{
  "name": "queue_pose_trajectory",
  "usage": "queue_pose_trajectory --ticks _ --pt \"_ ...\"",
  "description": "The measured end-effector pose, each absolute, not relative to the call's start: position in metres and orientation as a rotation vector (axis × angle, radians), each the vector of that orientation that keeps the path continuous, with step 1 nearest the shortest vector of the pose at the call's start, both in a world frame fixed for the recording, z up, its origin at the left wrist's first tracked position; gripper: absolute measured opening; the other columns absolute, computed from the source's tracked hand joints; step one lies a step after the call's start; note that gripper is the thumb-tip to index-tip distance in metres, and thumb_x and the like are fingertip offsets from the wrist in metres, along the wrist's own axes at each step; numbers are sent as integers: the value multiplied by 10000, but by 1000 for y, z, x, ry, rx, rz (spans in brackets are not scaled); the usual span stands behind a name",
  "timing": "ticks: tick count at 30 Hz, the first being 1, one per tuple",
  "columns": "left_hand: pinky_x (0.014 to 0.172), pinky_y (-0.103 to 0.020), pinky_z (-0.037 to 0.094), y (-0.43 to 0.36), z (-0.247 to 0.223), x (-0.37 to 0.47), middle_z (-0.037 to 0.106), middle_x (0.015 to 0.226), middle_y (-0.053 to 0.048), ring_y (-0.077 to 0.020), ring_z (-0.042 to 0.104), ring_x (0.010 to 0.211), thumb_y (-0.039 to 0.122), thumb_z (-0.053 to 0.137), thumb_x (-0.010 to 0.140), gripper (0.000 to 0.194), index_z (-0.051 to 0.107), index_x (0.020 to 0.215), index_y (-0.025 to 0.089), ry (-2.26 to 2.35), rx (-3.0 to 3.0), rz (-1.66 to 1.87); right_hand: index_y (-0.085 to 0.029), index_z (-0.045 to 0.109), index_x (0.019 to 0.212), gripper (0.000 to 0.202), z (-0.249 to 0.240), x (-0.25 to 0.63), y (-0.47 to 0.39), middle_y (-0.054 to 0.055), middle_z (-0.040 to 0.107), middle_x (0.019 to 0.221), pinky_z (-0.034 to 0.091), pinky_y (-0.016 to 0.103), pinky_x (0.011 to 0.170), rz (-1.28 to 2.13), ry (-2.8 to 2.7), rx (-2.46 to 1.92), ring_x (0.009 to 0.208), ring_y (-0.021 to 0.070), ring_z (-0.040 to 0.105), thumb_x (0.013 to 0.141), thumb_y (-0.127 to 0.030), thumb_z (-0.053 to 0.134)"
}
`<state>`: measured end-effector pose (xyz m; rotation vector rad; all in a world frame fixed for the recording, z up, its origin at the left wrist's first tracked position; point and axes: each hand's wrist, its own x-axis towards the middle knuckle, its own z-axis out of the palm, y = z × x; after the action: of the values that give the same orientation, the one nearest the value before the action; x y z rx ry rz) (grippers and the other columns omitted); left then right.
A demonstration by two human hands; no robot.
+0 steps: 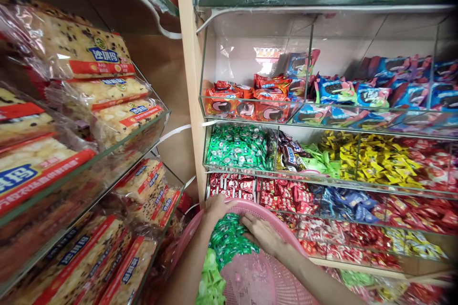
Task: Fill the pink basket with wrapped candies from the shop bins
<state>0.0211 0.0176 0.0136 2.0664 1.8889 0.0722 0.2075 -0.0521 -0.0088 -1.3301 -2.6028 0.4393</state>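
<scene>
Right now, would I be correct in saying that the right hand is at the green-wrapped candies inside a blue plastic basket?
Not quite: the plastic basket is pink, not blue, as the head view shows. The right hand is indeed at the green-wrapped candies inside it.

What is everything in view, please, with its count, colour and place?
basket: one, pink, bottom centre
candies: many, green, in basket
sachets: several, light green, in basket
wrapped cakes: many, pale, left shelves
packs: several, orange-red, upper shelf
cookie packets: many, blue, upper shelf
sweets: many, green, shelf below
bars: several, brown, same shelf
pouches: many, yellow, same shelf
small packets: many, mostly red, lower shelves
post: one, tan, centre-left
cables: several, white, near post
left hand: one, bare, basket's far rim
right hand: one, bare, on candies
</scene>
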Motion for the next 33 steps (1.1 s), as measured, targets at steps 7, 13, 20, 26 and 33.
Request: queue_pose_trajectory --ticks 7,13,20,26,33 --pt "743 -298 455 18 13 21 684 1003 -118 -261 628 952 757 325 744 688 662 974 203 1887 2070 67 -198 517 946 168 -11 221 -50 53 571 975 439 289 686 462 -2508 -1386 821 185 570 856 -339 528" --pt "752 -313 458 17 15 21 687 1001 -122 -276 629 954 745 333 750 683 657 981 189 1885 2076 64 -192 538 816 155 -5 222 -52 36 600 876 393 257 630 436 -2527 -1419 744 168 572 888 -321 492" --pt "754 -304 459 17 15 21 684 1004 -126 -265 628 955 746 336 751 684 660 984 190 1893 2076 55 -194 541 798 147 -4 216 -53 43 621 889 365 254 610 426 -2596 -1458 752 176 594 899 -262 459" --pt "741 -324 463 19 10 21 683 996 -130 -274 631 938 750 326 748 688 654 984 194 1885 2106 69 -200 524 798 90 -15 214 -50 17 617 859 346 246 595 462 -2532 -1450 717 161 578 868 -255 514" --pt "748 -320 459 17 15 21 682 1001 -133 -272 629 944 761 325 741 704 653 1000 194 1884 2078 73 -195 493 748 182 -15 219 -53 5 599 760 320 251 564 448 -2489 -1543 674 165 567 843 -330 570"
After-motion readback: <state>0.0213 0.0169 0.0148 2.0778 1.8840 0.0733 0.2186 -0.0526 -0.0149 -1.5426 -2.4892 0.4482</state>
